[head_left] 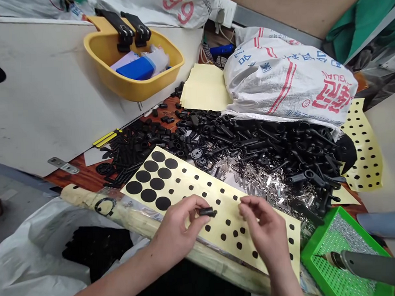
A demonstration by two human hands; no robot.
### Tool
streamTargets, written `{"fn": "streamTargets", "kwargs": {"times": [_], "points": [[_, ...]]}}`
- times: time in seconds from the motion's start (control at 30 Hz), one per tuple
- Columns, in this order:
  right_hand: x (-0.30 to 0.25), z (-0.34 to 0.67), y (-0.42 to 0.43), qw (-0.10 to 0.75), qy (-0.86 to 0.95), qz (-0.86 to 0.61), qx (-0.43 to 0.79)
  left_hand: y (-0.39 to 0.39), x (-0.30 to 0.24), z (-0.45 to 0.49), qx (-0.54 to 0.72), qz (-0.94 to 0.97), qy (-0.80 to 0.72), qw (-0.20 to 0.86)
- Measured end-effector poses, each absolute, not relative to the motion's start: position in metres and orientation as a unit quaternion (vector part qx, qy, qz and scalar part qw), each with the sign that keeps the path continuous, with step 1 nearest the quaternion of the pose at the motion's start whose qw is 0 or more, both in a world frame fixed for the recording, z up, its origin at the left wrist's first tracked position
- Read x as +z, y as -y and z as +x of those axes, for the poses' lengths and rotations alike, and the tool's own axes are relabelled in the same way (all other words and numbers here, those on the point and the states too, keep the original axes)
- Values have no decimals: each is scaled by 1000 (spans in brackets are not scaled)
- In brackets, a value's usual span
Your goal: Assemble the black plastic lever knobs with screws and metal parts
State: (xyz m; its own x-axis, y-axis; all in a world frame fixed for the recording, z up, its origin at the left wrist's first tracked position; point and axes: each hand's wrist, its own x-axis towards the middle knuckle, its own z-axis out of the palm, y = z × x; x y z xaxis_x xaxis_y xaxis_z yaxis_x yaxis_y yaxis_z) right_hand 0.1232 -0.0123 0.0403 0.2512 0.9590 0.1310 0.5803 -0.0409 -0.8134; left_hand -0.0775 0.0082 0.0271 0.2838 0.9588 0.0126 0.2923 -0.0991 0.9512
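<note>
Between the thumb and fingers of my left hand [179,225] is a small black tubular plastic part [207,212], held level. Opposite it, the thumb and index finger of my right hand [266,225] are pinched together; whatever may be between them is too small to make out. Beneath both hands lies a pale yellow sticker sheet [192,186]. Large black round stickers [157,184] fill its left end, and small black dots are scattered over the rest, with gaps among them.
Behind the sheet spread piles of black plastic parts [249,141] and small metal pieces [267,184]. A white woven sack [279,79] stands at the back. On the right, an electric screwdriver [369,262] reaches over a green basket [311,243]. A yellow bin [132,92] hangs at left.
</note>
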Motion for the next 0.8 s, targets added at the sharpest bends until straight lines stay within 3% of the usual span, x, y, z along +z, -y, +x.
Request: {"fn": "streamTargets", "kwargs": {"times": [0.13, 0.27, 0.57, 0.8], "points": [[32, 154, -31, 287, 562, -754, 182, -19, 8, -95, 359, 774, -450, 264], [25, 165, -63, 226, 565, -784, 122, -24, -3, -101, 345, 815, -428, 184], [21, 157, -70, 108, 616, -778, 65, -12, -8, -105, 310, 809, -446, 223], [37, 169, -72, 100, 616, -777, 87, 1, 1, -97, 231, 792, -491, 280]]}}
